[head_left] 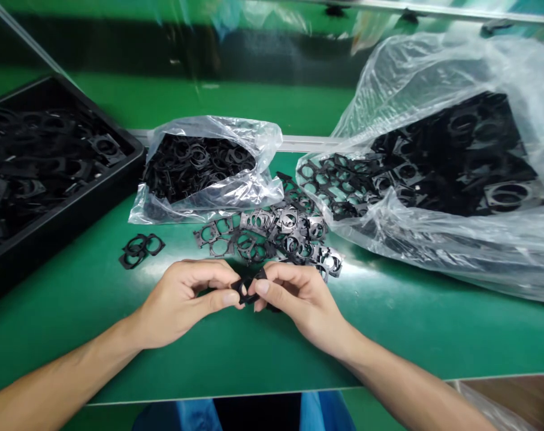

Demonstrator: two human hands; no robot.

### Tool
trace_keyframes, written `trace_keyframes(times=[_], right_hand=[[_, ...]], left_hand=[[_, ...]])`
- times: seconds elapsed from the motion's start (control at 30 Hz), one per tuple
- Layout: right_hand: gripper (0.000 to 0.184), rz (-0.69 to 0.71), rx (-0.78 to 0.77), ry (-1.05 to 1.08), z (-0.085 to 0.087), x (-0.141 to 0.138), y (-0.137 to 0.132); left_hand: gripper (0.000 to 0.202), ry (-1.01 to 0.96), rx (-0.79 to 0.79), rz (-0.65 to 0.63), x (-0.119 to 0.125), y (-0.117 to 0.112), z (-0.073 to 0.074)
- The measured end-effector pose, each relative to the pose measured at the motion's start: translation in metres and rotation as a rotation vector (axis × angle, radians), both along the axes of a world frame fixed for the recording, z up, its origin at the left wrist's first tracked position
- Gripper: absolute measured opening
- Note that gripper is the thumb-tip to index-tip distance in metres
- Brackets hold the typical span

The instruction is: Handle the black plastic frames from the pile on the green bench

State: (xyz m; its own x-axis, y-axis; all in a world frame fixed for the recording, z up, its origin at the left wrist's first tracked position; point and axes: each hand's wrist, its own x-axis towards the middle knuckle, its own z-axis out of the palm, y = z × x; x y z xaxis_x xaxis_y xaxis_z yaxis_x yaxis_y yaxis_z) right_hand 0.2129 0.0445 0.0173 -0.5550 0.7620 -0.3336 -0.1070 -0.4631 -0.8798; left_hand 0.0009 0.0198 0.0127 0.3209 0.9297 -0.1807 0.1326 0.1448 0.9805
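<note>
Between my two hands, just above the green table, is a small black plastic ring frame (248, 288) with a round opening. My left hand (182, 299) pinches its left side between thumb and fingers. On the right side, my right hand (305, 299) grips it the same way, its thumb lying over the front. Part of the piece is hidden by my fingertips. Right behind my hands lies a loose heap of similar black ring frames (256, 245). A few more ring frames (136, 251) lie apart from the heap, beyond my left hand.
A black bin (105, 185) full of black parts stands at the left. At the back middle is a clear plastic bag (258, 200) of ring frames. A larger clear bag (434, 251) spills frames at the right. The green table's (236, 359) front edge runs below my hands.
</note>
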Motion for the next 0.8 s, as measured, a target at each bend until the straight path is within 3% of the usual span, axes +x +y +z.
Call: trace_keyframes(times=[0.13,0.23,0.47,0.63,0.8], right_hand=[[0.041,-0.039,0.099,-0.096,0.001,0.001,0.000],[0.042,-0.044,0.123,-0.114,0.002,0.001,-0.001],[0.043,-0.029,0.174,-0.143,0.004,-0.002,-0.005],[0.034,-0.054,0.387,-0.260,0.001,0.000,-0.006],[0.027,-0.003,0.567,-0.350,-0.003,0.003,-0.004]], left_hand=[[0.009,0.033,0.098,0.185,0.004,-0.004,-0.004],[0.017,0.010,0.134,0.241,0.007,-0.006,-0.004],[0.007,-0.065,-0.011,0.226,0.011,-0.006,0.003],[0.004,-0.036,-0.065,0.192,0.009,-0.003,0.001],[0.015,-0.031,-0.018,0.136,0.005,-0.001,-0.001]])
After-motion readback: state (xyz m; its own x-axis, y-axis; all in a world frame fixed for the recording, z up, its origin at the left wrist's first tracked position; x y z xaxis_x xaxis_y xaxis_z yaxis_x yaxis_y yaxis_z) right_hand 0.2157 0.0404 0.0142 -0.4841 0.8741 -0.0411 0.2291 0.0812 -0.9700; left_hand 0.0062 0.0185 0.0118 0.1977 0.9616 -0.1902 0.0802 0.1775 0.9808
